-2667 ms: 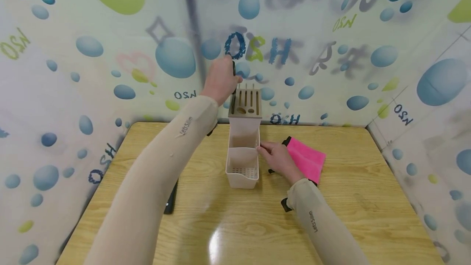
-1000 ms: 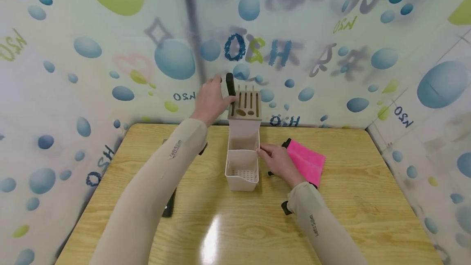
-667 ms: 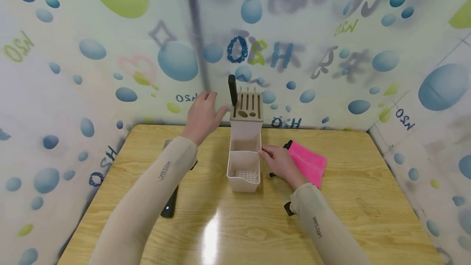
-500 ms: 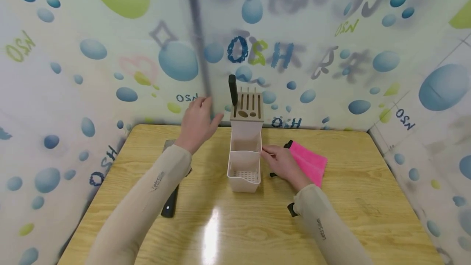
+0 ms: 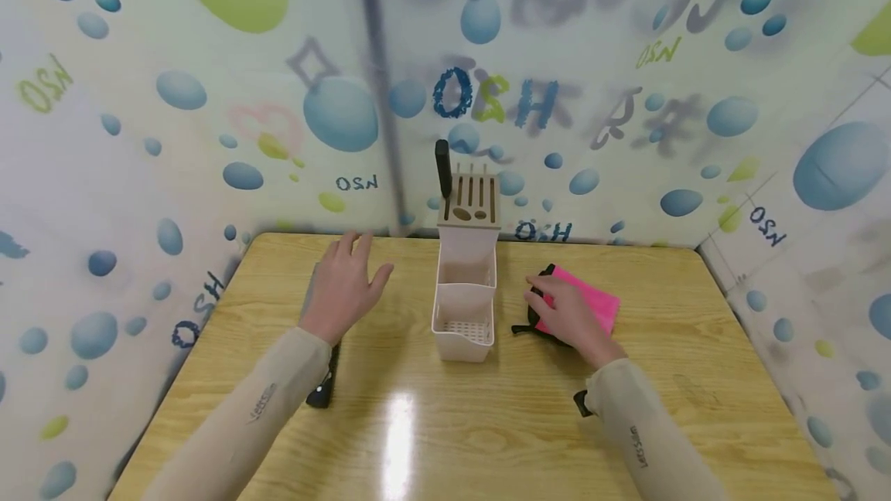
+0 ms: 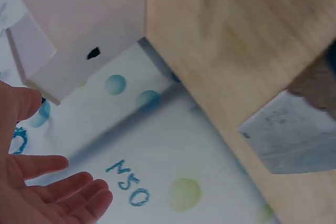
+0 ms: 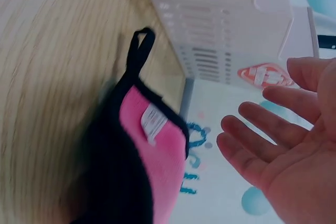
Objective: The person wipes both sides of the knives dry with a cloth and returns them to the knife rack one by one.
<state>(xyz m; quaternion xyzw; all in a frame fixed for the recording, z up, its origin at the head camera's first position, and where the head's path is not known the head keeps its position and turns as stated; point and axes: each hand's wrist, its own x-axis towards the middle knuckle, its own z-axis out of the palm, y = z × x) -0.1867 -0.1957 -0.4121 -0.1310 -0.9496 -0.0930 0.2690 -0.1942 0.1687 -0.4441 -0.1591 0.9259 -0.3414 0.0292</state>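
Note:
A pale plastic knife holder (image 5: 465,296) stands upright mid-table, its slotted brown top (image 5: 480,193) at the back. From the leftmost slot rises a black knife handle (image 5: 443,168); any blade is hidden inside. To the left of the holder my left hand (image 5: 339,288) hovers with loosely spread fingers, holding nothing. Partly under that hand lies a cleaver with a black handle (image 5: 322,386); its grey blade (image 6: 291,135) shows in the left wrist view. My right hand (image 5: 567,314), fingers relaxed, is over a pink cloth (image 5: 597,301) with black trim and grips nothing.
The wooden table (image 5: 445,439) meets a patterned wall (image 5: 592,83) close behind the holder. A black hanging loop (image 7: 140,51) on the cloth points towards the holder's side. Two open compartments (image 5: 462,314) face the front.
My left hand let go of the black handle, which stays in the slot, and came down left towards the cleaver. My right hand left the holder's side and moved right over the cloth.

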